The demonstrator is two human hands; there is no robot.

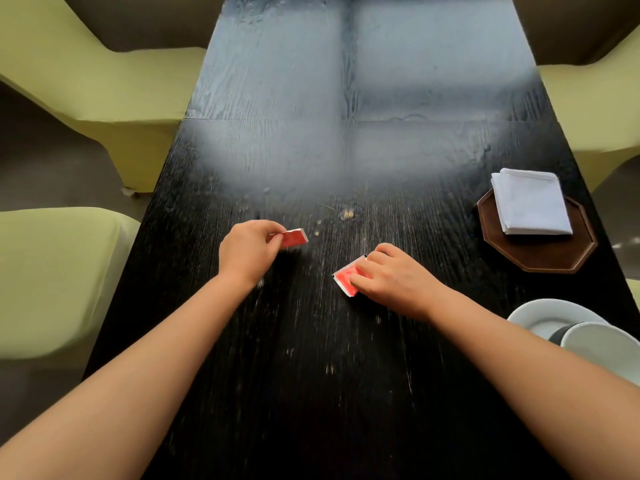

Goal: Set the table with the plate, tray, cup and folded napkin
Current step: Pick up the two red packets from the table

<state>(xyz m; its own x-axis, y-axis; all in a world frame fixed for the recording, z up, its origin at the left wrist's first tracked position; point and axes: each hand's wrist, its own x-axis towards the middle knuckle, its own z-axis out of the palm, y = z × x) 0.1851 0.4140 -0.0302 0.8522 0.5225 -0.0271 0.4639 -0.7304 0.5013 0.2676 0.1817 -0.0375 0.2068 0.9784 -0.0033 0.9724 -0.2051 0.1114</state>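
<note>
Nearest to us, at the lower right edge of the frame, we see a white plate (pixel 540 315) with a pale cup (pixel 602 346) overlapping it; both are cut off by the frame edge and partly hidden by the right forearm, so we cannot make out the cup's full shape. At mid-frame, the right hand (pixel 394 280) curls its fingers over a red packet (pixel 348 277) lying on the dark table (pixel 311 375), hiding the packet's right part. Left of it, the left hand (pixel 247 251) pinches a second red packet (pixel 294 238), blurred at its edges. Farther off at the right, a folded white napkin (pixel 530 202) lies on a brown octagonal tray (pixel 554 254). Yellow-green chairs (pixel 104 84) flank the table.
</note>
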